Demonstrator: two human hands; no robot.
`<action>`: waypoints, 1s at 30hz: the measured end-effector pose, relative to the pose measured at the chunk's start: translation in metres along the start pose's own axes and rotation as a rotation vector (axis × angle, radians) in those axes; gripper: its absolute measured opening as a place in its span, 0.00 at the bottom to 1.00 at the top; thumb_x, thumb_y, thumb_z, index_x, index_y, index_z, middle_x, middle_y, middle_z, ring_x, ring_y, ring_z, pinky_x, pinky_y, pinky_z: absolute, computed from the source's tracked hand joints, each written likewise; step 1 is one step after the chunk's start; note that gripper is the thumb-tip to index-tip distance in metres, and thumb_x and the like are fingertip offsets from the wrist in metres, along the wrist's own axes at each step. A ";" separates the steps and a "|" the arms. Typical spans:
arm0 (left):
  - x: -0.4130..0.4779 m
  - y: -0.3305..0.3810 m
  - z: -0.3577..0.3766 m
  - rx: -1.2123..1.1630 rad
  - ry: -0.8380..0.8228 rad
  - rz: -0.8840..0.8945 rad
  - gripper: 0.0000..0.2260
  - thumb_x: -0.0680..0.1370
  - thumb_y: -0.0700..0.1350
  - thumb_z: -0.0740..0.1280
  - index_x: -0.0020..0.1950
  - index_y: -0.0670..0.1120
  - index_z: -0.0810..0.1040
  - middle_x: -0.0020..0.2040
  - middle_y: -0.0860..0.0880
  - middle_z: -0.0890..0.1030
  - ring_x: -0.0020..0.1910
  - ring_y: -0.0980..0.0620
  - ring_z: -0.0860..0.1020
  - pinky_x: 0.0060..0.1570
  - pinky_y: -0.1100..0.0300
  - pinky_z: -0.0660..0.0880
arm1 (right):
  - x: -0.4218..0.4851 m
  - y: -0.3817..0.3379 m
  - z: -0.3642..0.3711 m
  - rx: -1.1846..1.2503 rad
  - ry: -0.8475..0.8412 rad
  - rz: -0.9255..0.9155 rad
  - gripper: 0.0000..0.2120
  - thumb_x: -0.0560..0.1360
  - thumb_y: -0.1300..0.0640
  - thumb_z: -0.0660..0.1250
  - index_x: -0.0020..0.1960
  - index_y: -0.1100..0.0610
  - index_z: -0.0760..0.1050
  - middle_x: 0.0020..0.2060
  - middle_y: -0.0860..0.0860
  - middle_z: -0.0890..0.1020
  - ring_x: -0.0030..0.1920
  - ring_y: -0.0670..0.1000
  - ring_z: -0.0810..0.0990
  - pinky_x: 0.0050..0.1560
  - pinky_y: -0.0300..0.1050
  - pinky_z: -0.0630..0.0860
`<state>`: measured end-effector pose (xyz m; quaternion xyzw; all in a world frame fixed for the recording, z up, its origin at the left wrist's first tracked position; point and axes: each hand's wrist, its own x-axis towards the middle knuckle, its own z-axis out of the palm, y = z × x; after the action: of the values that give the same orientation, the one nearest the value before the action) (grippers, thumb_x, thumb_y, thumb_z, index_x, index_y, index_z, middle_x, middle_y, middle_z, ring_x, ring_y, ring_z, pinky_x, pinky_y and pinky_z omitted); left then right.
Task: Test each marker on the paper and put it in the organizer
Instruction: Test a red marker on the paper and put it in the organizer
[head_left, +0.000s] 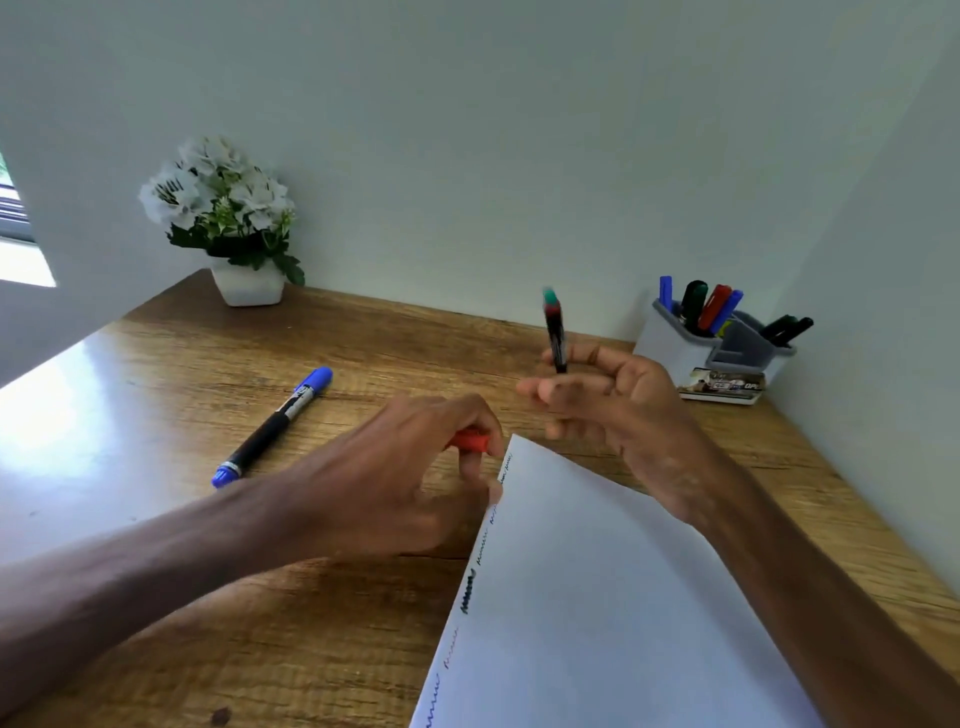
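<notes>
My right hand (618, 410) holds a black marker with a green cap (555, 332) upright above the desk, blurred by motion. My left hand (415, 467) rests on the desk at the paper's top-left corner, fingers closed around a red marker (470, 441) of which only a short piece shows. The white paper (597, 597) lies at the front right, with several scribble marks along its left edge. A blue-capped marker (272, 426) lies loose on the desk to the left. The grey and white organizer (685, 353) stands at the back right with several markers in it.
A white pot of white flowers (228, 223) stands at the back left corner of the wooden desk (156, 519). Walls close the desk at the back and right. A small printed card (727, 387) leans against the organizer's front.
</notes>
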<state>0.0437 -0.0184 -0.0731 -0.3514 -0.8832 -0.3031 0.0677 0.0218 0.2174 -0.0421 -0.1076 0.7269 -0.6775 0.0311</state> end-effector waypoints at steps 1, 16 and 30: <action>-0.001 0.001 0.003 0.015 -0.028 -0.023 0.14 0.79 0.57 0.69 0.63 0.61 0.73 0.49 0.63 0.79 0.54 0.66 0.75 0.56 0.64 0.73 | 0.000 0.003 0.002 -0.061 0.022 0.009 0.15 0.75 0.58 0.74 0.60 0.62 0.80 0.48 0.58 0.88 0.49 0.55 0.88 0.41 0.46 0.84; -0.001 0.008 0.006 0.087 -0.115 -0.082 0.20 0.79 0.61 0.67 0.70 0.60 0.74 0.45 0.59 0.78 0.49 0.63 0.74 0.49 0.65 0.73 | -0.002 0.030 0.016 -0.057 0.018 0.063 0.06 0.76 0.62 0.75 0.52 0.62 0.86 0.45 0.62 0.88 0.44 0.57 0.88 0.44 0.48 0.87; 0.001 0.008 0.005 0.068 -0.102 -0.103 0.21 0.78 0.61 0.68 0.70 0.58 0.75 0.44 0.60 0.79 0.48 0.67 0.73 0.43 0.74 0.67 | -0.001 0.035 0.014 -0.364 0.060 -0.160 0.07 0.72 0.71 0.71 0.35 0.65 0.81 0.26 0.53 0.80 0.22 0.49 0.73 0.21 0.38 0.68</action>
<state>0.0491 -0.0103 -0.0733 -0.3178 -0.9123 -0.2576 0.0187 0.0218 0.2058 -0.0781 -0.1487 0.8270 -0.5383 -0.0644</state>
